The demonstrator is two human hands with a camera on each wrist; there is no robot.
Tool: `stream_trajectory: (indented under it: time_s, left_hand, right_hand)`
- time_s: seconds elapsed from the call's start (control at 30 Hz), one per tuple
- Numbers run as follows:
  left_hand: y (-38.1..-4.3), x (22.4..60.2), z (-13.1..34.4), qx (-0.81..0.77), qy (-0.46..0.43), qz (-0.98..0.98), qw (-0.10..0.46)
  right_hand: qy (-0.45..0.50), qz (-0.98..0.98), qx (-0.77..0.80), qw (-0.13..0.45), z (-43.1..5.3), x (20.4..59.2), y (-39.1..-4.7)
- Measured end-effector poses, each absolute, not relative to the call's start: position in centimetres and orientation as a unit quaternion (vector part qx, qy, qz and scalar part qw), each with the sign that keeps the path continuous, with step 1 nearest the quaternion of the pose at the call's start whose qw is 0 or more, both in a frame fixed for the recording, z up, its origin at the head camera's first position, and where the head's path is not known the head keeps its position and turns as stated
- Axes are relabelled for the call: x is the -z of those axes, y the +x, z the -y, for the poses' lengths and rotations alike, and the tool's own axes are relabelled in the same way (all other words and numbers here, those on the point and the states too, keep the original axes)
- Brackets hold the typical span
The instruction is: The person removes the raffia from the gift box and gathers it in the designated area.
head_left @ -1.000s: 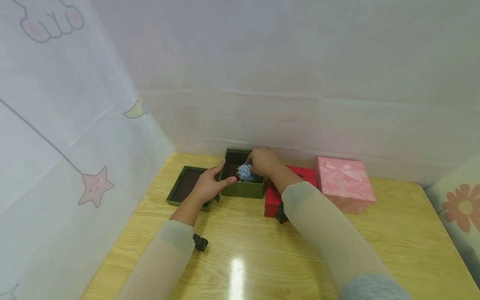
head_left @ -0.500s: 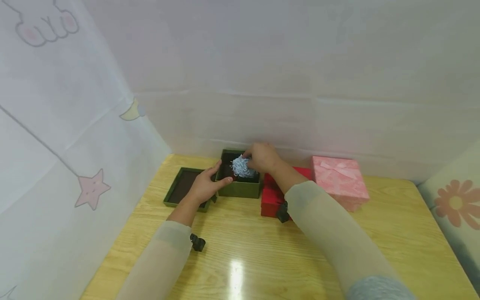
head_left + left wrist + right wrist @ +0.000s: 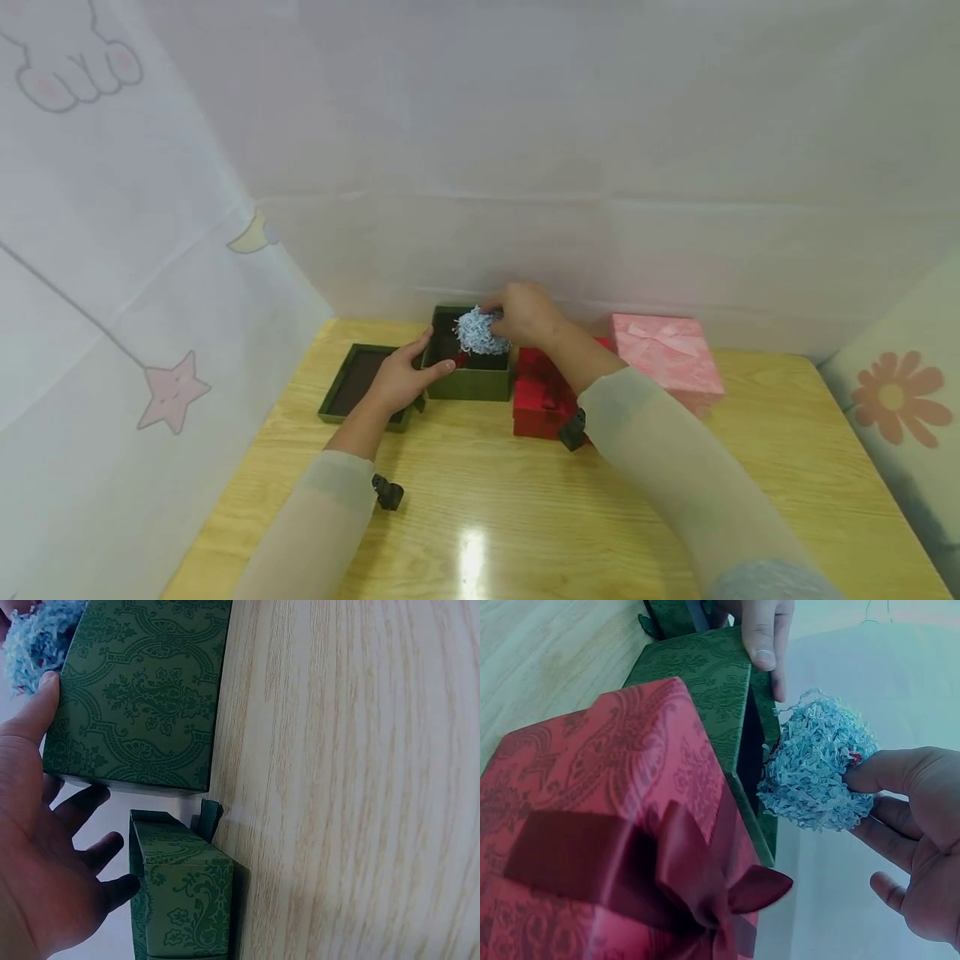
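Note:
Light blue shredded paper [image 3: 477,332] hangs in a loose clump at the mouth of an open green box [image 3: 472,385]. My right hand [image 3: 531,315] pinches the clump between thumb and fingers, as the right wrist view shows; a small red bit pokes from the shredded paper [image 3: 817,769] by the thumb. My left hand [image 3: 397,382] rests at the box's left front corner, thumb on the rim and fingers spread along the side. Patterned green card covers the box [image 3: 142,694] in the left wrist view. Inside, the box looks dark, with something red near my left thumb.
A green lid [image 3: 352,379] lies inside up, left of the box and partly under my left hand. Right of the box stands a red gift box [image 3: 534,417] with a dark red bow [image 3: 705,885], then a pink box [image 3: 667,354]. A pale curtain [image 3: 465,233] hangs behind the table.
My right hand has lifted the shredded paper up out of the box and slightly left, and more of the clump shows. My left hand keeps its place on the box. The head view has shifted slightly.

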State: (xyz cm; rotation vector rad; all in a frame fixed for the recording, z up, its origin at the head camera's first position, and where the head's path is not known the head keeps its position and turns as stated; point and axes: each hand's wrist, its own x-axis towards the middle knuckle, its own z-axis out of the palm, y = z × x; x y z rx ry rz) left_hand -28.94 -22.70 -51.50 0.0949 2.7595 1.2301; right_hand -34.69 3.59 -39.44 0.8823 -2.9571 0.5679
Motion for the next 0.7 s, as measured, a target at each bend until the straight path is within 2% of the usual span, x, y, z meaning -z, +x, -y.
stream_trajectory:
  time_s: [0.7]
  left_hand:
    - [-29.3, 51.6, 23.6, -0.399, 0.037, -0.915, 0.049]
  right_hand:
    - [0.273, 0.926, -0.262, 0.011, -6.6, 38.0, -33.5]
